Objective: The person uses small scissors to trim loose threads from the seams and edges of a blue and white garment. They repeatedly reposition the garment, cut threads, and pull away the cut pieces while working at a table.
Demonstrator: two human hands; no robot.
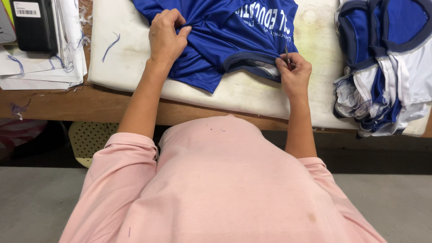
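While blue shirt [225, 40] lies flat on white pad [252, 92] atop bench [90, 105], my left hand [165, 38] pinches bunched fabric. Right hand [294, 74] nearer hem, closed on small snips [287, 55], blades pointing away from me; hem runs leftward from right hand.

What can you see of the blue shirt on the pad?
The blue shirt is shiny knit with white print and a darker blue neck band, white inside. It lies crumpled on a white pad. The left hand bunches its fabric; the right hand pinches the neck band, holding small snips against it.
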